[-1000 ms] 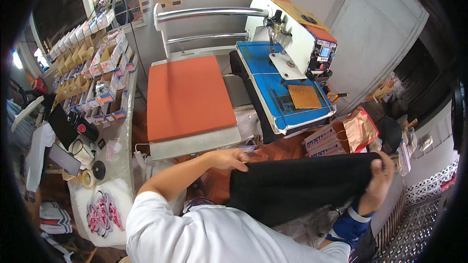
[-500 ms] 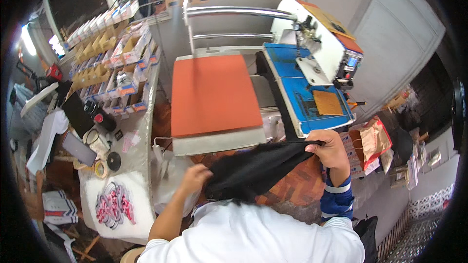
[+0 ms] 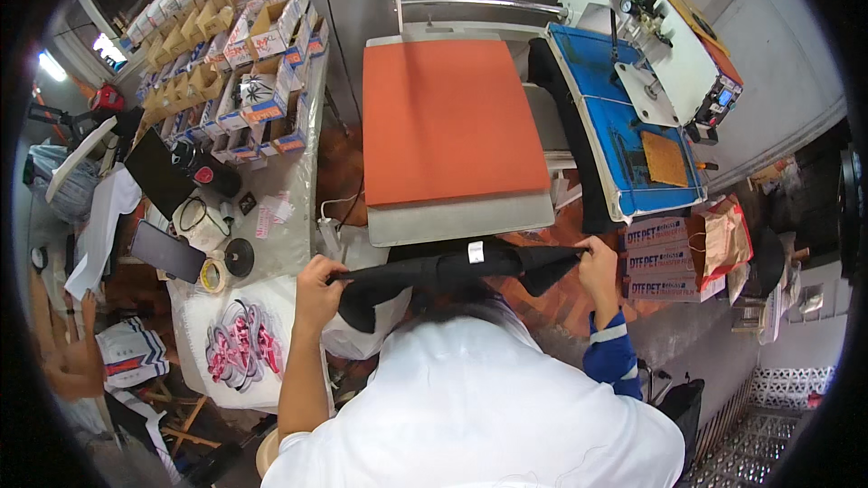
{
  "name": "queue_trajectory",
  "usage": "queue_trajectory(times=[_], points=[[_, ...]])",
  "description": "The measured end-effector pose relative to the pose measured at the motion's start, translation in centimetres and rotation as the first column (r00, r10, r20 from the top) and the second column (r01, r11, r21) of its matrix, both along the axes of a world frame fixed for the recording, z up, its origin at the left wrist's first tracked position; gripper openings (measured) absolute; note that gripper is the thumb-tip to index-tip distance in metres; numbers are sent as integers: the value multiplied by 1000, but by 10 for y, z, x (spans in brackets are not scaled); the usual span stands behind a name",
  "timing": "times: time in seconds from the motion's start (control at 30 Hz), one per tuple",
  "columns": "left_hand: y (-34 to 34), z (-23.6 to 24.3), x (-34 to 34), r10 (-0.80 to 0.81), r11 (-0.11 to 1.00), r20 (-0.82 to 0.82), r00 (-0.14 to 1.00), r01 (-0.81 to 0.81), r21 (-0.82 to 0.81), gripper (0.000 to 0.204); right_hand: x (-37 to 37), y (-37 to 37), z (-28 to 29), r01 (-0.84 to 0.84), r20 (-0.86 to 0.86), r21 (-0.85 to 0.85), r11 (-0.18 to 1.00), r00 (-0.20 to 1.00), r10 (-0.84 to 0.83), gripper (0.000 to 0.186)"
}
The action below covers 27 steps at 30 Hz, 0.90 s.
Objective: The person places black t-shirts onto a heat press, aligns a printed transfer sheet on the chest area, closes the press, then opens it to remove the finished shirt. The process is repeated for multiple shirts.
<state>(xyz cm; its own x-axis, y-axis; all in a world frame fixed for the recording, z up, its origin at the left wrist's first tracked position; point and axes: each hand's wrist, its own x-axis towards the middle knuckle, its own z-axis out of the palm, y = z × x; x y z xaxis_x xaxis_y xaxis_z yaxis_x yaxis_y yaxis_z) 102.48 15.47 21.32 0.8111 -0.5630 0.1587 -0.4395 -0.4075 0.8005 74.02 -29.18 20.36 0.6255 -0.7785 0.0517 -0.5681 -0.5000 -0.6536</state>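
1. Since it sags between the fists, the black shirt [image 3: 452,269] looks soft, light and limp; its top edge seems the best place to hold it.
2. Left hand [image 3: 316,287] and right hand [image 3: 599,258] each have their grip clamped on that edge, one at either end.
3. It hangs stretched just before the orange press pad [image 3: 448,122], close to the chest.

Black garment [image 3: 452,269] hides both hands' fingertips

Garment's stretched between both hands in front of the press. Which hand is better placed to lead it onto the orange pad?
Right, probably. The right hand grips the black garment near the orange pad's front corner; the left hand sits farther out, off its left side.
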Motion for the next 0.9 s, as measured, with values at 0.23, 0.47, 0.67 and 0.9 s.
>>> queue_trajectory(times=[0.23,0.47,0.67,0.9], points=[[-4,-46,28,183,830,-289,939,-306,-467,17,36,-27,22,-64,236,-22,998,969,68,19],[-87,125,156,420,887,348,838,-299,-351,11,126,-139,173,-182,186,-315,932,951,249,19],[-166,154,314,296,942,314,902,-222,-251,27,268,-250,209,-403,145,-319,858,873,465,21],[-242,52,447,384,865,234,893,-436,248,27,421,-308,107,-143,-241,-342,929,969,61,27]])
